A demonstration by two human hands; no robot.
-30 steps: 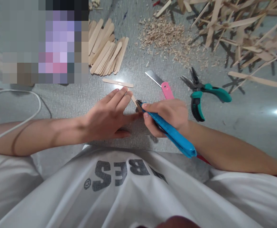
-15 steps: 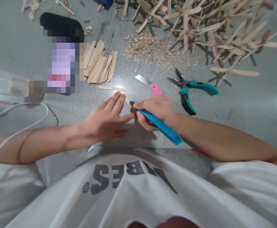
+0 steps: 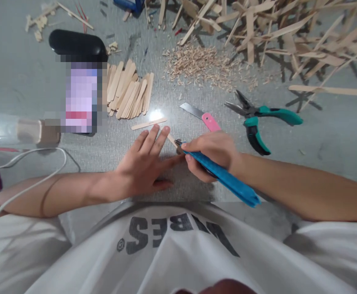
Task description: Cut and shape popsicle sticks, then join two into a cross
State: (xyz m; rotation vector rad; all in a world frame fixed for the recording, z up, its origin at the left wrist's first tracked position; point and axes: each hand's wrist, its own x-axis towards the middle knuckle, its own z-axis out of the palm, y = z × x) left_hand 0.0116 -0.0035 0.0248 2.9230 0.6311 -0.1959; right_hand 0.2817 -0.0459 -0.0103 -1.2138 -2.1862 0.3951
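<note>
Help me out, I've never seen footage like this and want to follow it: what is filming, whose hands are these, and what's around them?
There is no machine here. One camera worn on a person's head took every picture, looking forward and down, which is why their white shirt fills the bottom.

Both bare hands are the wearer's. The right hand grips a blue tool, apparently a cutter, its tip at a thin wooden stick. The left hand is spread flat, fingers over that stick's far end.

On the grey table lie a bunch of sticks, wood shavings, a pink-handled knife, pliers and a jumble of wooden pieces.
</note>
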